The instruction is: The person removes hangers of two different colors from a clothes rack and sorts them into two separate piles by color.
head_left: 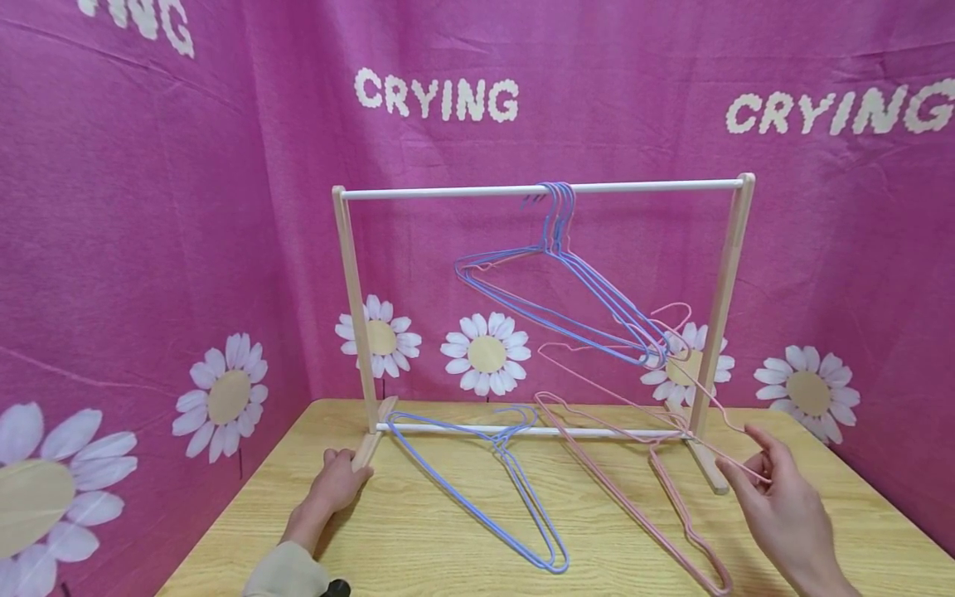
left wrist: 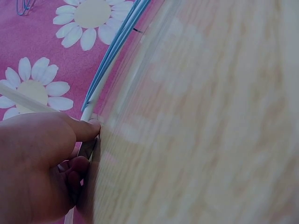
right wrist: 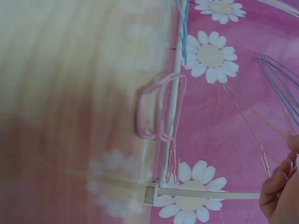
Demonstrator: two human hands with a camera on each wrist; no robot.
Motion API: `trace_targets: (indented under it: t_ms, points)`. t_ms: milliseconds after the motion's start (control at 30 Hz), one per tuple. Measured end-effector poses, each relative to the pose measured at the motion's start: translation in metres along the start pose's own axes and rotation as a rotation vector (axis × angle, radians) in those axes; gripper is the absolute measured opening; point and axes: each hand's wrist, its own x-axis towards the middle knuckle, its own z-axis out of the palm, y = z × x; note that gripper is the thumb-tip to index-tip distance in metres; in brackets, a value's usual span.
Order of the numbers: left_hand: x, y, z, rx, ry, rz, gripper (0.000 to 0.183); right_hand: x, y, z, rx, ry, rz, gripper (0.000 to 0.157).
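My right hand (head_left: 792,510) pinches a thin pink wire hanger (head_left: 722,406) by one lower corner, between thumb and fingers. Its hook points up, and in the head view it overlaps the hangers (head_left: 604,290) hanging on the rack's top rail (head_left: 448,192). Those are several blue ones with pink among them. At the rack's left base, my left hand (head_left: 337,481) grips the wooden foot (head_left: 366,448); the left wrist view shows the thumb (left wrist: 86,129) over it and curled fingers partly in shadow.
Blue hangers (head_left: 485,521) lean on the lower rail (head_left: 582,430) at left centre, ends on the wooden table (head_left: 418,555). Pink hangers (head_left: 619,491) lean likewise at right. The rack's right foot (head_left: 705,466) stands near my right hand. A magenta flowered cloth (head_left: 418,249) hangs behind.
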Motion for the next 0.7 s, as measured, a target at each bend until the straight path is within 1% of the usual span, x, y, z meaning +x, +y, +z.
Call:
trace_targets:
  t_ms: [133, 400, 567, 700]
  points:
    - [0.000, -0.001, 0.000, 0.003, 0.001, -0.005, 0.051, -0.005, 0.002, 0.004, -0.015, -0.039, -0.001, 0.057]
    - [-0.001, -0.001, 0.001, 0.002, -0.001, -0.009, 0.051, -0.015, 0.004, 0.009, -0.059, -0.158, 0.040, 0.058]
    - [-0.002, 0.001, 0.000, -0.006, -0.003, -0.017, 0.051, -0.016, 0.002, 0.010, -0.067, -0.182, 0.027, 0.057]
    - [-0.001, 0.001, 0.000, -0.004, -0.006, -0.018, 0.051, -0.017, 0.002, 0.010, -0.083, -0.197, 0.043, 0.057]
